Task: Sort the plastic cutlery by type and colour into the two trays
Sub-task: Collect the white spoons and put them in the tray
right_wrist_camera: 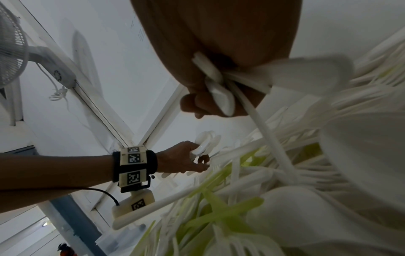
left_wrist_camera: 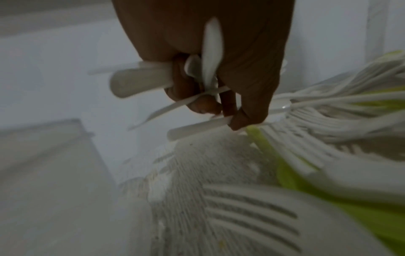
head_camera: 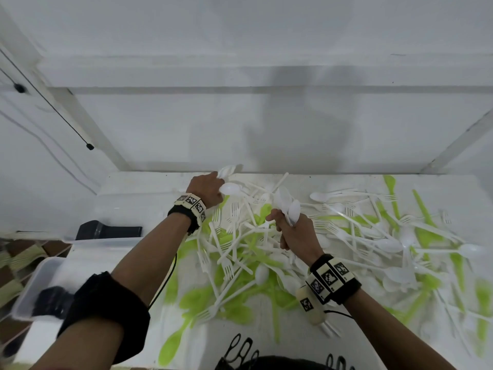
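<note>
While both of your hands are full of white spoons, finish gathering before you carry anything off. Your left hand point(head_camera: 206, 189) is clenched around a small bunch of white spoons point(head_camera: 228, 180), bowls poking out past the fingers, at the far edge of the heap. Your right hand point(head_camera: 294, 235) grips a second bunch of white spoons point(head_camera: 288, 206), bowls fanned upward above the knuckles, over the middle of the heap. Under and to the right of that hand lies the mixed heap point(head_camera: 346, 236) of white forks, white spoons and green pieces, spread across the bench point(head_camera: 149, 182).

Square each bunch so the handles lie parallel; in the left wrist view they cross at odd angles and one could slip. Check that no fork is caught among them.

A clear tray point(head_camera: 34, 279) sits near your left elbow, cut off by the frame edge; its contents are dark and blurred. A second tray cannot be made out. Motion blur smears the green pieces nearest you, so their types are unclear.
</note>
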